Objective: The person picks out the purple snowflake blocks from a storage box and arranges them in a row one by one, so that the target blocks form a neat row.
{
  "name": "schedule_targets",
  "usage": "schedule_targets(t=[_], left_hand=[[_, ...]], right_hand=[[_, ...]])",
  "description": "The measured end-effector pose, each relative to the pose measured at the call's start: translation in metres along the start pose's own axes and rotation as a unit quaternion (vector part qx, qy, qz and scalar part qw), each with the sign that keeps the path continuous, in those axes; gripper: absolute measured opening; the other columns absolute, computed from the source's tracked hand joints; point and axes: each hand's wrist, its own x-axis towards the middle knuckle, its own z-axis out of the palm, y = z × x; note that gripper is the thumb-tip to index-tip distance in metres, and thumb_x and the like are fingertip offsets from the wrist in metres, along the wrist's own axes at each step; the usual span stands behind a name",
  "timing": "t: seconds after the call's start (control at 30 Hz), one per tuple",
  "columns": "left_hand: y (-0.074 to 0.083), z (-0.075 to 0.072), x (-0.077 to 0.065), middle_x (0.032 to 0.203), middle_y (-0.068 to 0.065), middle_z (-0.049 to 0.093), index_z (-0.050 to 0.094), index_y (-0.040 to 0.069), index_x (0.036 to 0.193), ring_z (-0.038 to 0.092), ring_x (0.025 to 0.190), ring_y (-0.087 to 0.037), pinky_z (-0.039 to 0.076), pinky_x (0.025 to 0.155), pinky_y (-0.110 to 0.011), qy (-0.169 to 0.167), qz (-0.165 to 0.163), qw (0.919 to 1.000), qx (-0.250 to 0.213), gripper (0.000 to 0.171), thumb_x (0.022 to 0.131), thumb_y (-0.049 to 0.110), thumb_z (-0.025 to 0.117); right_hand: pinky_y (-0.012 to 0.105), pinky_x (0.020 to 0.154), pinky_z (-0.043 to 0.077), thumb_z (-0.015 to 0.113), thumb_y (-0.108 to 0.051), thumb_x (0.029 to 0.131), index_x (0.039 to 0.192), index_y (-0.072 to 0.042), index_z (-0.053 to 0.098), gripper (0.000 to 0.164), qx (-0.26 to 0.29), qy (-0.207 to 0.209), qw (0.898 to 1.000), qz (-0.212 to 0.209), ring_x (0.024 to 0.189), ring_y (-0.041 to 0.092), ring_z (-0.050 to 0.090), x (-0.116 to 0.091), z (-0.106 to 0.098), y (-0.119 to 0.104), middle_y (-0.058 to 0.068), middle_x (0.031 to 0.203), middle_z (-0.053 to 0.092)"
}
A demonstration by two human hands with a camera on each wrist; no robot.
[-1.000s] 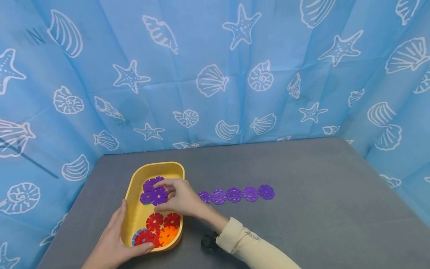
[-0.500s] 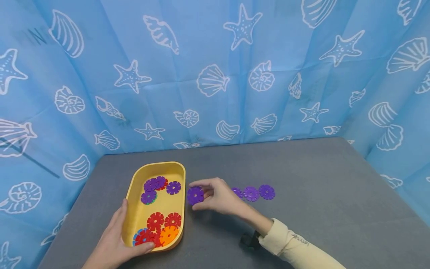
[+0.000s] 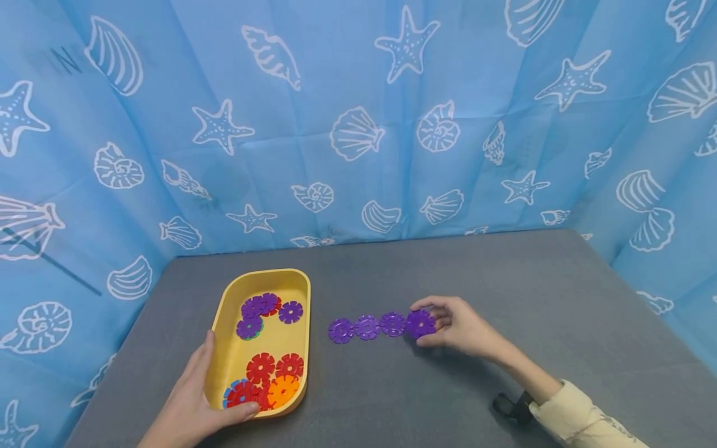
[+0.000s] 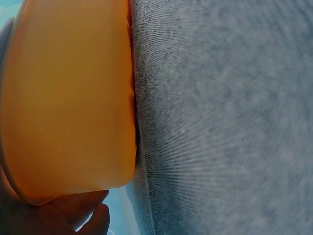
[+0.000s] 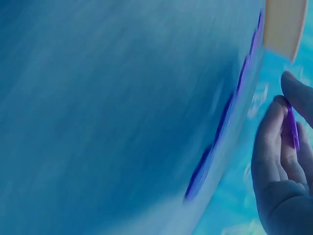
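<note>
My right hand (image 3: 462,323) pinches a purple notched disc (image 3: 420,324), shaped like a flower, between thumb and fingers. It hangs over the right part of a row of purple discs (image 3: 367,327) on the table, covering some of them. In the right wrist view the held disc (image 5: 293,126) appears edge-on, clear of the row below. At the left, my left hand (image 3: 193,398) grips the yellow bin (image 3: 307,348), fingers along its left side and thumb over the near rim. The left wrist view shows the bin's wall (image 4: 68,98) close up.
Inside the bin lie more purple discs (image 3: 290,312), red discs (image 3: 261,368) and an orange disc (image 3: 282,391), with blue and green edges showing. The grey table (image 3: 549,292) extends right, and a blue shell-print curtain (image 3: 347,193) hangs behind it.
My right hand has lifted the purple disc out of the bin and carried it right, over the row's right part. My left hand stays on the bin.
</note>
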Motion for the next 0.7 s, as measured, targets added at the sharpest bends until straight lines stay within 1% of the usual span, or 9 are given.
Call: schedule_targets(t=[0.17,0.33,0.53,0.7], left_hand=[[0.0,-0.001,0.001,0.165,-0.029,0.011,-0.021,0.014,0.161,0.037,0.136,-0.049,0.057,0.097,-0.057,-0.004,0.0,1.0,0.003,0.144,0.074,0.07,0.078],[-0.001,0.0,0.003,0.165,-0.029,0.01,-0.02,0.013,0.162,0.036,0.137,-0.049,0.056,0.099,-0.059,-0.003,0.005,1.0,0.007,0.142,0.075,0.069,0.078],[0.0,0.0,0.002,0.165,-0.028,0.01,-0.019,0.013,0.162,0.037,0.136,-0.049,0.056,0.099,-0.058,0.0,0.004,1.0,0.007,0.142,0.074,0.07,0.078],[0.0,0.0,0.001,0.165,-0.028,0.011,-0.017,0.014,0.163,0.038,0.135,-0.048,0.056,0.098,-0.059,0.004,0.001,1.0,0.005,0.143,0.073,0.07,0.079]], right_hand=[[0.026,0.064,0.059,0.085,-0.009,0.08,0.132,0.005,0.06,0.06,-0.018,0.011,0.999,0.032,0.076,0.008,0.066,-0.014,-0.031,0.014,0.015,0.095,0.069],[0.025,0.062,0.055,0.085,-0.01,0.079,0.134,0.004,0.059,0.062,-0.024,0.014,0.997,0.07,0.073,0.006,0.062,-0.021,-0.054,0.027,0.011,0.09,0.067],[0.023,0.06,0.052,0.085,-0.009,0.079,0.133,0.006,0.058,0.062,-0.036,0.006,0.995,0.09,0.066,0.003,0.055,-0.027,-0.068,0.042,0.007,0.085,0.063],[0.022,0.059,0.051,0.085,-0.01,0.078,0.131,0.007,0.06,0.061,-0.064,0.013,0.993,0.103,0.064,0.003,0.053,-0.027,-0.071,0.045,0.009,0.087,0.063]])
